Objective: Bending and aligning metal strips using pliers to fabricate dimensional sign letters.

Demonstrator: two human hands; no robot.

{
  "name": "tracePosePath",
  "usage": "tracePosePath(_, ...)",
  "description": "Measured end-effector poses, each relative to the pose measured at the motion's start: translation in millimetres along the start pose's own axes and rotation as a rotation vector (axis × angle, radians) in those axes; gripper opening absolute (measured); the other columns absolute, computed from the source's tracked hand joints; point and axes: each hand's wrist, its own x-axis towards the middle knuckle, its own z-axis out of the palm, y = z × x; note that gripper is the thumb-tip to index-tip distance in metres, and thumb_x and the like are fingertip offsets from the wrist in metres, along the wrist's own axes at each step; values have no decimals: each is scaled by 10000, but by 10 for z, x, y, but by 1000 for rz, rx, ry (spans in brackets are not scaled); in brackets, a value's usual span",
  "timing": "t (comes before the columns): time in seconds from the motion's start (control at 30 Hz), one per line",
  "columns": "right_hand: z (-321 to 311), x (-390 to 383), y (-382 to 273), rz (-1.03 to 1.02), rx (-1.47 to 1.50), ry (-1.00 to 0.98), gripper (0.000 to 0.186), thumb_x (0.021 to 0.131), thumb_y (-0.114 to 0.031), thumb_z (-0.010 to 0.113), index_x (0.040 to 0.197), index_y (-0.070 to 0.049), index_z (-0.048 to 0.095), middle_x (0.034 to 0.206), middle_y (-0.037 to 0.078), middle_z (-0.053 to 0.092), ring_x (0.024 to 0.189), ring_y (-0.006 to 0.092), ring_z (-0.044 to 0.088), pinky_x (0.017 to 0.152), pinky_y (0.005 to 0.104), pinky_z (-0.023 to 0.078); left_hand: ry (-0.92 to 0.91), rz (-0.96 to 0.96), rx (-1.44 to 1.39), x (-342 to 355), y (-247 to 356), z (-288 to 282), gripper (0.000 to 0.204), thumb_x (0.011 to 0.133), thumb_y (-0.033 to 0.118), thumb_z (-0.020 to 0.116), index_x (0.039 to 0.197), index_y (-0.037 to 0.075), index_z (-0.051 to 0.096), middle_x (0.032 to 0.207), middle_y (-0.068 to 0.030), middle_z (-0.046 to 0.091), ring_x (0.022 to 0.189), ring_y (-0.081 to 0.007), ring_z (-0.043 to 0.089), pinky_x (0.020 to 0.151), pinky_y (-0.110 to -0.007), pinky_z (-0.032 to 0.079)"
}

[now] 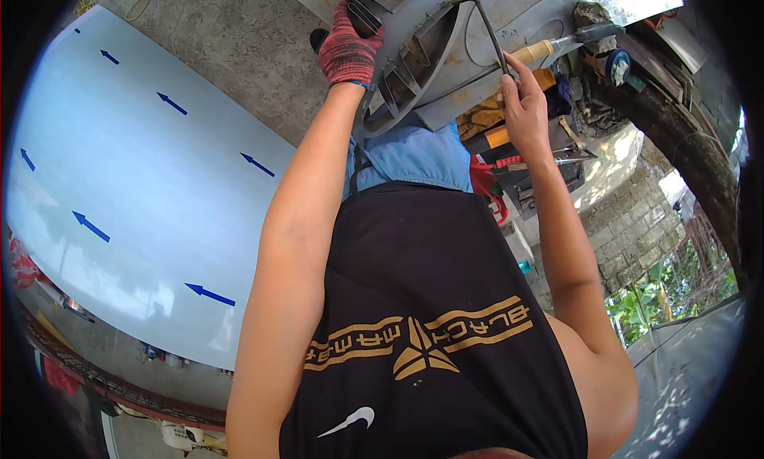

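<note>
My left hand (350,49), in a red and black knit glove, is closed on a bent grey metal strip (365,11) beside a curved metal frame (422,57). Thin upright strips cross the inside of that frame, which lies over my lap and blue shorts (418,156). Bare, my right hand (523,105) grips the lower shaft of a thin T-shaped chipping hammer (489,31). The hammer's slim head is up over the far rim of the frame, and I cannot tell whether it touches. Behind the frame lies a grey metal sheet (521,19) with curved outlines on it.
Right of the frame lies a tool with a wooden handle (535,54), near several loose tools and scraps. A red-handled tool (497,190) is by my right thigh. On the left stands a large pale panel (151,196) with blue arrows. A thick log (676,132) curves at far right.
</note>
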Motion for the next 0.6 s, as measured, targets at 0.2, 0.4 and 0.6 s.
tracePosePath(0.2,61,31,65,32,64,1,374,1054,-197,562,1419,-119,592,753,52,610,696,125,582,684,311,499,-13,-1,0,3,-16,-17,811,783,466,803,1475,227,455,1172,-178,715,1044,-409,694,876,-506,561)
tracePosePath(0.4,61,55,120,-25,12,58,373,1059,-201,555,1416,-99,589,773,45,619,708,114,584,691,300,504,21,65,-34,5,-97,23,786,790,428,799,1472,229,462,1192,-178,707,1048,-410,691,887,-506,563)
tracePosePath(0.6,55,57,124,11,96,54,359,1066,-202,558,1404,-87,591,788,32,626,740,96,584,682,282,496,3,27,-27,8,-57,-2,826,777,456,818,1485,254,446,1170,-173,734,1058,-409,705,906,-500,559)
